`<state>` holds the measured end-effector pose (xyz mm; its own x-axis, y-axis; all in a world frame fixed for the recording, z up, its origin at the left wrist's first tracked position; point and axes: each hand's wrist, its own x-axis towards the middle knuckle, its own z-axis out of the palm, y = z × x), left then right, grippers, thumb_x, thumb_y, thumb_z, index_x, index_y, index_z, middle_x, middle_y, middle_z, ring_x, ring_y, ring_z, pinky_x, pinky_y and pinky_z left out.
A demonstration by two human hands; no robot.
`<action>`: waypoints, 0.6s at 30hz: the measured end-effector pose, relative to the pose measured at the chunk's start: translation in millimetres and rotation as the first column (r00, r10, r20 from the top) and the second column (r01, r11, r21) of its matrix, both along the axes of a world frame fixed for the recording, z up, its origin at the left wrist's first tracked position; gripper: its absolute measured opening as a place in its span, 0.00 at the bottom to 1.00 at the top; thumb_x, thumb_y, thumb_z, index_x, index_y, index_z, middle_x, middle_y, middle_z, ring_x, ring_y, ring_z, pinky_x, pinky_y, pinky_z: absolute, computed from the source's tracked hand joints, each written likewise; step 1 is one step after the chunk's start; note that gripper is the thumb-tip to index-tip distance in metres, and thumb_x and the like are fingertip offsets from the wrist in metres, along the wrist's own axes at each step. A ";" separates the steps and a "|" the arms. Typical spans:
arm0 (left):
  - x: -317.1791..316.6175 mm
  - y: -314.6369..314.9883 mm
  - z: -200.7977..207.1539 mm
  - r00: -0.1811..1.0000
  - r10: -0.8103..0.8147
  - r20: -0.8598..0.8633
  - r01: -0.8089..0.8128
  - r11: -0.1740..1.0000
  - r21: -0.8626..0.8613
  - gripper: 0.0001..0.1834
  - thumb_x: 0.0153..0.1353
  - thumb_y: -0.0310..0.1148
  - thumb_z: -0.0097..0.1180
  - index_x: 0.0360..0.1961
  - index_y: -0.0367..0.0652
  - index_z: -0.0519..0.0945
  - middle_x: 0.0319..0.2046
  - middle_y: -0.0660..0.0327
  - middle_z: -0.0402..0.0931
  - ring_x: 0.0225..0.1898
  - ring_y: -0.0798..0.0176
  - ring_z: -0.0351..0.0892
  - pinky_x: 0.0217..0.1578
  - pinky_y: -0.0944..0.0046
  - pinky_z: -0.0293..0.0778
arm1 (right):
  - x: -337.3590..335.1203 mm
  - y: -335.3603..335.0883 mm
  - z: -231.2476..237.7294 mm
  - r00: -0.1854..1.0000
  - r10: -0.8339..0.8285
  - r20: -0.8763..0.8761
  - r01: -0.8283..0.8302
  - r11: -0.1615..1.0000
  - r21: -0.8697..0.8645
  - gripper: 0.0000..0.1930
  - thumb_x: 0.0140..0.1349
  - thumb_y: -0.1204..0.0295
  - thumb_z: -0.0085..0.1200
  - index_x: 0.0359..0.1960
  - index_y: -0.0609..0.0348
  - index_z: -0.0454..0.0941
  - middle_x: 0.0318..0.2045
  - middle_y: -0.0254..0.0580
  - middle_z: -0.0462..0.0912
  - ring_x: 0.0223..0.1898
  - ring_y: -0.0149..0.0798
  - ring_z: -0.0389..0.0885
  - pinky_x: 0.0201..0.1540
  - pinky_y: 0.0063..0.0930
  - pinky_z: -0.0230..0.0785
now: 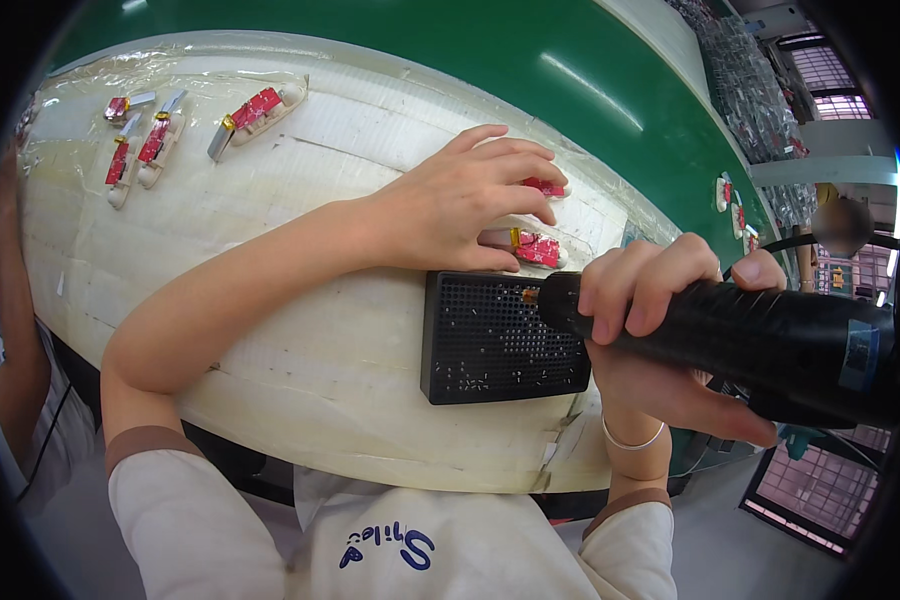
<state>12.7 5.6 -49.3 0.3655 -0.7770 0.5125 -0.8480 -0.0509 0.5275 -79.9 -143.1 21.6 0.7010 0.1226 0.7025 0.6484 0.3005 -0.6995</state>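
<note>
My right hand (660,300) is wrapped round a black electric screwdriver (770,335). The driver lies nearly level, its tip over a black perforated screw tray (505,385). Small screws stand in many of the tray's holes, and others lie loose on top. Past the tray's far edge, my left hand (470,200) reaches with bent, parted fingers. Between its thumb and fingertips lies a small red-and-white assembly (538,249) with a grey metal end; whether they touch it I cannot tell. Another red assembly (545,187) is partly hidden under the fingers.
Several similar red-and-white assemblies (257,108) lie at the far left of the pale, tape-covered worktop (300,330). Behind it runs a green surface (450,40), with more small assemblies (738,220) at the right. Another person's arm (15,370) shows at the left edge.
</note>
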 end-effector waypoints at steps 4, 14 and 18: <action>1.7 2.8 -3.0 0.997 -0.042 -0.065 0.042 0.999 -0.009 0.11 0.42 0.35 0.65 0.30 0.50 0.81 0.53 0.62 0.68 0.62 0.55 0.57 0.63 0.46 0.45 | 3.4 2.2 -6.6 1.000 0.007 -0.018 -0.007 1.000 -0.006 0.47 0.41 0.24 0.36 0.53 0.50 0.54 0.21 0.39 0.66 0.15 0.33 0.66 0.19 0.28 0.64; 3.8 1.1 -4.2 0.995 -0.065 -0.069 0.065 0.998 -0.006 0.09 0.42 0.38 0.66 0.26 0.51 0.81 0.54 0.63 0.68 0.63 0.56 0.56 0.63 0.46 0.43 | 4.2 -1.4 -8.3 0.999 0.027 -0.034 -0.028 0.999 -0.025 0.48 0.42 0.25 0.37 0.54 0.51 0.53 0.21 0.39 0.66 0.15 0.33 0.67 0.19 0.27 0.64; 3.2 2.5 -5.2 0.997 -0.062 -0.044 0.062 0.998 0.001 0.09 0.43 0.39 0.65 0.26 0.51 0.81 0.54 0.63 0.68 0.63 0.56 0.56 0.63 0.46 0.43 | 2.3 0.4 -6.0 0.999 0.014 -0.041 -0.018 0.997 -0.075 0.47 0.41 0.25 0.37 0.54 0.49 0.53 0.21 0.38 0.66 0.15 0.33 0.67 0.19 0.27 0.63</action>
<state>15.9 8.1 -54.5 0.3382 -0.8002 0.4953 -0.8259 0.0000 0.5639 -77.6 -142.8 15.7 0.7261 0.1858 0.6620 0.6147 0.2558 -0.7461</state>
